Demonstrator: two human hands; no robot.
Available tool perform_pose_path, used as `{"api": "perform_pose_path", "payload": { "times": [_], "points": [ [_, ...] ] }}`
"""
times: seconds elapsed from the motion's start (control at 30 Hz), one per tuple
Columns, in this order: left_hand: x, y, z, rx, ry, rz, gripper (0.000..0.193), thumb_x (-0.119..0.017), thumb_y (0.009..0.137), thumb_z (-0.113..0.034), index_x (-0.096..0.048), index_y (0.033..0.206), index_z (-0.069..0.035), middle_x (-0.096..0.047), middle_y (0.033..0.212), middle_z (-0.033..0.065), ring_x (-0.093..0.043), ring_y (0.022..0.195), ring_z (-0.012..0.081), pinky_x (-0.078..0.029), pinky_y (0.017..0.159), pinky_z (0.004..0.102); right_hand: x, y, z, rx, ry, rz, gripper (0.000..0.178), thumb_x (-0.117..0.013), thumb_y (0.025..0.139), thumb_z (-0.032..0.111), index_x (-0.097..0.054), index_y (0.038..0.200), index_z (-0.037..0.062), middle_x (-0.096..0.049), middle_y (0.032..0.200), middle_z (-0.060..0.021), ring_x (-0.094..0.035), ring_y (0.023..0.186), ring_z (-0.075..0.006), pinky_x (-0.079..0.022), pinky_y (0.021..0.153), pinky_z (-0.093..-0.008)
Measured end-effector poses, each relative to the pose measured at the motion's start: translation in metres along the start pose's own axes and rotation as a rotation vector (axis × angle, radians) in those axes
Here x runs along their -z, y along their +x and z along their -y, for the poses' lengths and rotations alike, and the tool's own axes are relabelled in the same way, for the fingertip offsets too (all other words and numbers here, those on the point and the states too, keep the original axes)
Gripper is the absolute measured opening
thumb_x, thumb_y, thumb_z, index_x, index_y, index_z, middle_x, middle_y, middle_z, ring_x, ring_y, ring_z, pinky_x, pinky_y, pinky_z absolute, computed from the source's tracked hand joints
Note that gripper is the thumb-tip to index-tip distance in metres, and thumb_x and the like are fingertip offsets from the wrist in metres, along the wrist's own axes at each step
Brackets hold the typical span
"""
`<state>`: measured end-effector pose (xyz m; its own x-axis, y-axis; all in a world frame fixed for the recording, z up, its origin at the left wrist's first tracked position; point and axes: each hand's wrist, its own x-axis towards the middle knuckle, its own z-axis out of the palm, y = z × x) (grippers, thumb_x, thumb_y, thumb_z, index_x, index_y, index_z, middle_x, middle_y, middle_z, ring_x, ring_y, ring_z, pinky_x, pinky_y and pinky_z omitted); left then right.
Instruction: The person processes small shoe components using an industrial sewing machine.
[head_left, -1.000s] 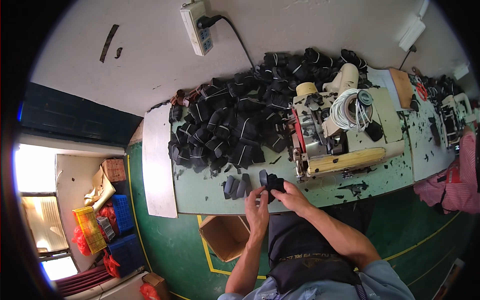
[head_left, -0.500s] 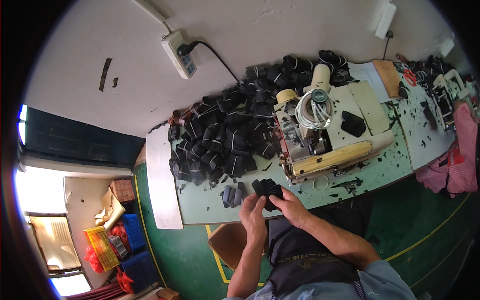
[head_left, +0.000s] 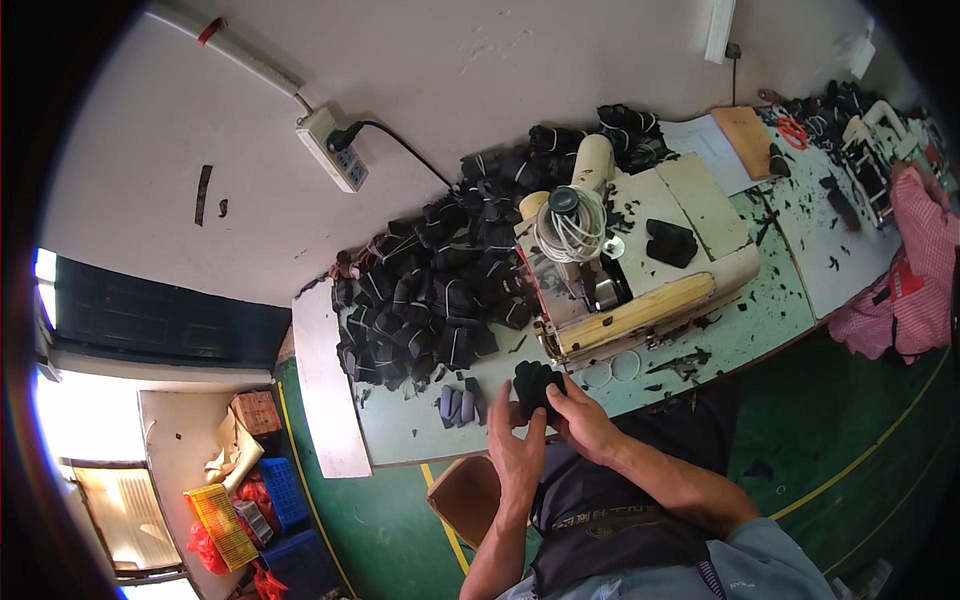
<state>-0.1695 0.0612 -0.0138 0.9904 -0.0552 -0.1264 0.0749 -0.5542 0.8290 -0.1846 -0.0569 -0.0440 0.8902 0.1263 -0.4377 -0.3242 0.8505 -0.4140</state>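
Over the table's front edge I hold a small stack of black fabric pieces (head_left: 537,388) between both hands. My right hand (head_left: 590,425) grips its right side, thumb on top. Around its lower left side my left hand (head_left: 515,440) is curled, thumb against the pieces; some fingertips are hidden behind the stack. Just left of it, a few dark grey rolled pieces (head_left: 458,405) lie on the pale green table (head_left: 405,440). Behind them spreads a large heap of black bundles (head_left: 430,290) tied with light bands. A cream sewing machine (head_left: 640,300) stands to the right, with folded black fabric (head_left: 671,243) on it.
Black scraps (head_left: 685,365) litter the table beside two clear rings (head_left: 610,370). A power strip (head_left: 333,150) hangs on the wall. Beneath the table is a cardboard box (head_left: 465,500); crates (head_left: 222,525) stand at left. A person in pink checks (head_left: 890,290) sits at right.
The view has shifted, so the machine and heap appear farther left. The fanned fabric pieces now look more bunched together, and my left hand's fingers have moved around the stack's side.
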Motion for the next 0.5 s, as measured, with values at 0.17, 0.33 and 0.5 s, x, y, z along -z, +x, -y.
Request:
{"api": "perform_pose_path", "payload": {
  "times": [0.17, 0.33, 0.5],
  "points": [
    [-0.009, -0.001, 0.000, -0.444, 0.325, -0.064, 0.046, -0.063, 0.092, -0.005, -0.054, 0.137, 0.001, -0.058, 0.122, 0.0216, -0.055, 0.113, 0.0360, -0.042, 0.099, 0.0443, 0.003, -0.008, 0.005, 0.028, -0.089, 0.001, 0.037, -0.053, 0.104, 0.016, -0.042, 0.139, 0.0070, -0.055, 0.124, -0.0059, -0.055, 0.114, -0.0155, -0.045, 0.099, -0.0319],
    [-0.004, -0.001, -0.015, -0.148, 0.137, 0.004, 0.032, -0.061, 0.095, -0.008, -0.065, 0.125, 0.001, -0.059, 0.126, 0.0197, -0.057, 0.111, 0.0345, -0.046, 0.095, 0.0414, 0.007, -0.009, 0.003, 0.086, -0.005, 0.039, 0.037, -0.056, 0.103, 0.014, -0.043, 0.136, 0.0046, -0.055, 0.124, -0.0065, -0.055, 0.109, -0.0133, -0.045, 0.096, -0.0290],
    [-0.008, -0.003, -0.017, -0.369, 0.256, -0.046, 0.030, -0.063, 0.094, -0.007, -0.067, 0.122, 0.002, -0.065, 0.119, 0.0184, -0.060, 0.106, 0.0343, -0.048, 0.091, 0.0396, -0.001, -0.017, 0.010, 0.112, 0.069, 0.020, 0.036, -0.057, 0.103, 0.015, -0.042, 0.134, 0.0048, -0.055, 0.120, -0.0063, -0.055, 0.108, -0.0139, -0.046, 0.094, -0.0303]
  ]
}}
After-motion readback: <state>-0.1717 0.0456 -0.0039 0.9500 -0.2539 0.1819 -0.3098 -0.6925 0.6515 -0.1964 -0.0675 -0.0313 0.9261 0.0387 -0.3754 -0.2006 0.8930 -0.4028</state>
